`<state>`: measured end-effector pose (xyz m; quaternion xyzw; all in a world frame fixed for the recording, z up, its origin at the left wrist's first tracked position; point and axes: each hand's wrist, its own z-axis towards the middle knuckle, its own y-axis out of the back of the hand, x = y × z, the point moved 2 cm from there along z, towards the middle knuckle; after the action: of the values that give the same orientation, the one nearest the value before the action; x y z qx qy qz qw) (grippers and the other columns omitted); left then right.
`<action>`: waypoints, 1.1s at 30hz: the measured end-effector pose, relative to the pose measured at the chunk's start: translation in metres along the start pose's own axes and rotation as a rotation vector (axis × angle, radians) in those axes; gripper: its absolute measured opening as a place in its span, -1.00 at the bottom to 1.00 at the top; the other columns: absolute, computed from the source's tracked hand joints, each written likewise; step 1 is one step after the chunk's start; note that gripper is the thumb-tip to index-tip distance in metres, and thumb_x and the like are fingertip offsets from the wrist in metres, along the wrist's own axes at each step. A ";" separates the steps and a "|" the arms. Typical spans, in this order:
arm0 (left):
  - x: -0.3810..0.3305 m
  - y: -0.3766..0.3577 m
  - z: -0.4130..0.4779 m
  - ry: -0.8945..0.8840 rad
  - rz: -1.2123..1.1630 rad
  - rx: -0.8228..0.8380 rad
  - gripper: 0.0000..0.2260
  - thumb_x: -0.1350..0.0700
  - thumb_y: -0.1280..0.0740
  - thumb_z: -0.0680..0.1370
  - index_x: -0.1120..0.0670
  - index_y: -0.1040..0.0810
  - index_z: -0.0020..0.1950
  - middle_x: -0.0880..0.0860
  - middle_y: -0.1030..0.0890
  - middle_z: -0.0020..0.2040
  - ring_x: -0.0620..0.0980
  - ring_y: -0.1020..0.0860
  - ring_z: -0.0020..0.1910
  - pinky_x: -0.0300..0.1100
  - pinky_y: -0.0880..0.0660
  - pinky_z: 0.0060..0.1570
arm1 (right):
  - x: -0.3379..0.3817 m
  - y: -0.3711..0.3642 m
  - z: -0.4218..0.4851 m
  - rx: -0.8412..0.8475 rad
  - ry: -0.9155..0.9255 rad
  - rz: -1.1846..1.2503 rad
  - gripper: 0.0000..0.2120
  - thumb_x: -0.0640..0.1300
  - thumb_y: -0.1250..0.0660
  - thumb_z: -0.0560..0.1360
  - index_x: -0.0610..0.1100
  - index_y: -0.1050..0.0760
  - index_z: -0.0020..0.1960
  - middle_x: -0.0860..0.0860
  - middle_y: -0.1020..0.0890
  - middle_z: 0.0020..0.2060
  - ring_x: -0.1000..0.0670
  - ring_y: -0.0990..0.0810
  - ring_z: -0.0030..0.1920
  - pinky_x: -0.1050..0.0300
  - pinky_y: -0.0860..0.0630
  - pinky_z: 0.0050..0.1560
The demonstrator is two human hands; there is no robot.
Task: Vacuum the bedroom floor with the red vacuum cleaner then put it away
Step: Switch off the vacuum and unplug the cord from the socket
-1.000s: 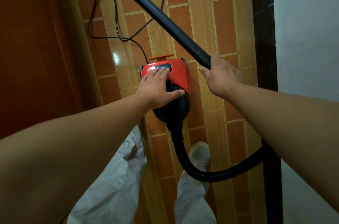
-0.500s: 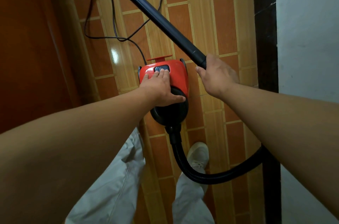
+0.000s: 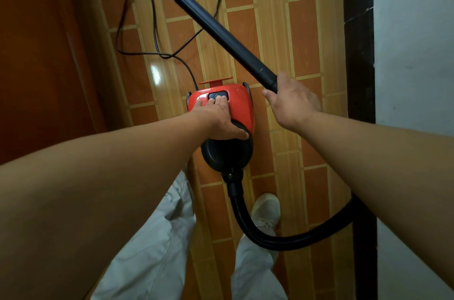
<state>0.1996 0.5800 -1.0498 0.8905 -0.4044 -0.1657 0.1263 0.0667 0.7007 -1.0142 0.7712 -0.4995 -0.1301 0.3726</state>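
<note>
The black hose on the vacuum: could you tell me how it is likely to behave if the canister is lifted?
The black hose already sags in a loop from the red vacuum cleaner toward the right arm, so it is probably floppy and would dangle. Its ribbed surface suggests it bends without kinking. The rigid tube in the right hand would likely stay straight.

Vacuum cleaner (image 3: pixel 228 113) on floor (image 3: pixel 304 29), ahead of shoe (image 3: pixel 266 211). Left hand (image 3: pixel 218 119) on top of it. Right hand (image 3: pixel 292 105) just right, gripping wand (image 3: pixel 221 36), which slants up-left. Hose (image 3: pixel 270 238) loops behind, rightward. Cord (image 3: pixel 137 26) lies ahead-left. Wall (image 3: pixel 415 41) at right.
</note>
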 end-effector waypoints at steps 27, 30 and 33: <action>0.042 0.053 -0.099 -0.264 0.208 -0.145 0.08 -0.50 -0.23 0.44 0.02 0.28 0.64 0.06 0.26 0.65 0.06 0.27 0.62 0.19 0.22 0.58 | 0.040 0.061 -0.093 0.026 -0.220 0.111 -0.67 0.10 -0.24 0.68 -0.06 -0.29 0.31 -0.02 -0.48 -0.06 -0.08 -0.58 -0.06 -0.13 -0.63 -0.01; 0.046 0.065 -0.123 -0.284 0.220 -0.156 0.04 -0.46 -0.23 0.47 0.03 0.29 0.64 0.04 0.26 0.65 0.03 0.27 0.62 0.17 0.20 0.59 | 0.045 0.067 -0.113 0.030 -0.291 0.204 -0.68 0.10 -0.26 0.67 -0.07 -0.28 0.25 -0.08 -0.54 0.01 -0.12 -0.59 -0.03 -0.14 -0.62 0.01; 0.045 0.072 -0.138 -0.304 0.208 -0.185 -0.04 -0.39 -0.23 0.53 0.02 0.25 0.65 0.02 0.21 0.66 0.01 0.23 0.63 0.12 0.17 0.60 | 0.044 0.068 -0.125 0.028 -0.347 0.328 -0.58 0.08 -0.28 0.67 -0.15 -0.28 0.38 -0.16 -0.56 0.16 -0.20 -0.60 0.11 -0.11 -0.58 0.04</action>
<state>0.2334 0.5122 -0.9069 0.7935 -0.4915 -0.3206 0.1613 0.1126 0.7025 -0.8726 0.6510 -0.6763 -0.1915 0.2866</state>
